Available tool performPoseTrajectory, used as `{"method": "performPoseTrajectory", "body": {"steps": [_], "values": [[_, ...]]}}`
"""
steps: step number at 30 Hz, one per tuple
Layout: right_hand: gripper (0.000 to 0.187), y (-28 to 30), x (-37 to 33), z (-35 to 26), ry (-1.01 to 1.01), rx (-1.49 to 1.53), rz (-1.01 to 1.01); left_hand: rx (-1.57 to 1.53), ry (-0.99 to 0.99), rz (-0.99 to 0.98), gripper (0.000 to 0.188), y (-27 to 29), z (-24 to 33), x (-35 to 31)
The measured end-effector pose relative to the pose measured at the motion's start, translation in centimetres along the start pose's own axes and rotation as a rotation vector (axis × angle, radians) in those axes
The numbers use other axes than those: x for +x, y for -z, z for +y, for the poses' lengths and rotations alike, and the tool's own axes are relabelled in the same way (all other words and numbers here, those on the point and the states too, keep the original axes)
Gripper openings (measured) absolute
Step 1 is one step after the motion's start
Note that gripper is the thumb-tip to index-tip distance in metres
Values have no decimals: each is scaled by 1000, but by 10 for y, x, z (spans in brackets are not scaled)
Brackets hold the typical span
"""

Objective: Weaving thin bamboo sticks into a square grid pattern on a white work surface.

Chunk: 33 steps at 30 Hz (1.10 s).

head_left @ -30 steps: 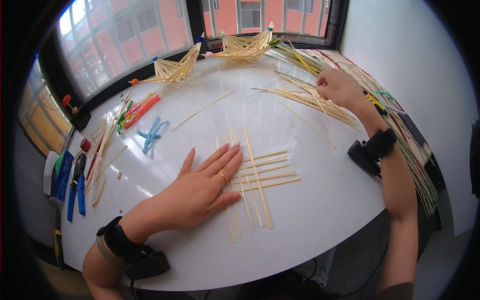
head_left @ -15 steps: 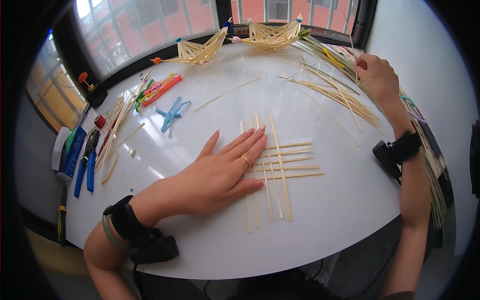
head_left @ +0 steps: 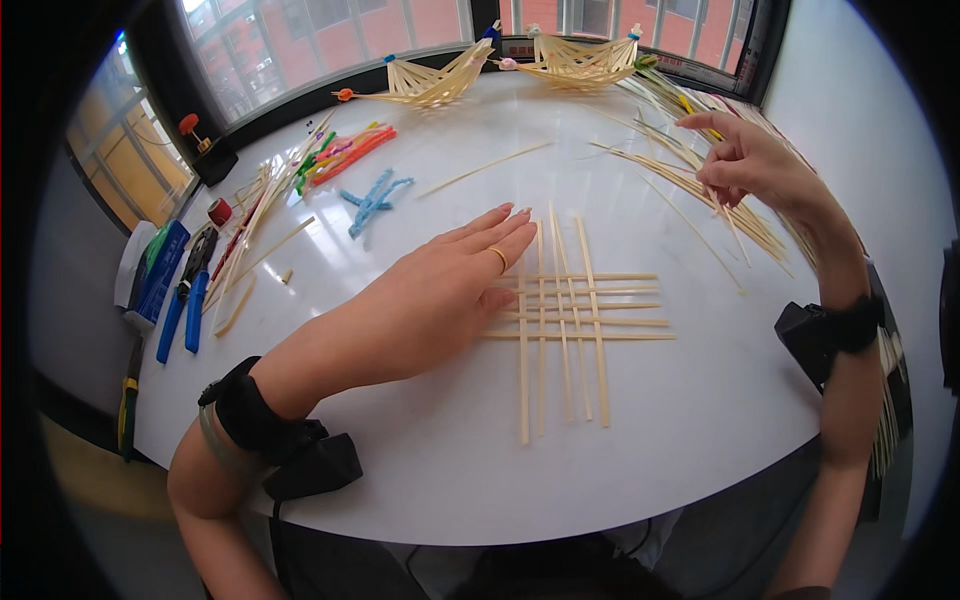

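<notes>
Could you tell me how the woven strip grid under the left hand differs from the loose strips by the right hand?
The woven grid has its strips crossed at right angles and lies under the left hand; the loose strips fan out unwoven, roughly side by side. The right hand hovers over them, fingers pinched. Both are thin pale strips on the white table.

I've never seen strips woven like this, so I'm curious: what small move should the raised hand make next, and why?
Probably bring the right hand back toward the woven lattice with one thin strip. It appears to pinch a strip just above the loose pile of strips, though the grip is hard to see. The left hand lies flat on the lattice's left edge, holding it steady, so the weave looks ready for another piece.
</notes>
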State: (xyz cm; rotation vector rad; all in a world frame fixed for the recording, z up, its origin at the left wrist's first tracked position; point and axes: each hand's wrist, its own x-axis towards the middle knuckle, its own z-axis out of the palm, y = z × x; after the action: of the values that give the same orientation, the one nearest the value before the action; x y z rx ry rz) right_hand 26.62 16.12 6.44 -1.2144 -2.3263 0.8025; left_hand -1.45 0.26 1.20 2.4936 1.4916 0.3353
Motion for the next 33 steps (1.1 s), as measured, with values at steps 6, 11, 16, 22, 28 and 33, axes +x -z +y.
{"method": "performPoseTrajectory", "body": {"steps": [6, 11, 16, 22, 28, 33], "values": [[34, -23, -1, 1, 88, -316, -106, -143, -11, 16, 58, -1, -8, 0], [61, -52, -35, -29, 486, -471, -306, 34, 5, -114, 60, -7, 5, -9], [87, -70, -57, -37, 604, -760, -372, 34, 25, -134, 62, -20, 9, -3], [92, -78, -51, -31, 627, -792, -375, 41, 9, -152, 63, -20, 10, -5], [93, -80, -50, -30, 637, -800, -360, 85, 11, -163, 53, -20, 12, -4], [93, -81, -49, -30, 639, -784, -359, 44, -16, -116, 51, -21, 11, -5]]}}
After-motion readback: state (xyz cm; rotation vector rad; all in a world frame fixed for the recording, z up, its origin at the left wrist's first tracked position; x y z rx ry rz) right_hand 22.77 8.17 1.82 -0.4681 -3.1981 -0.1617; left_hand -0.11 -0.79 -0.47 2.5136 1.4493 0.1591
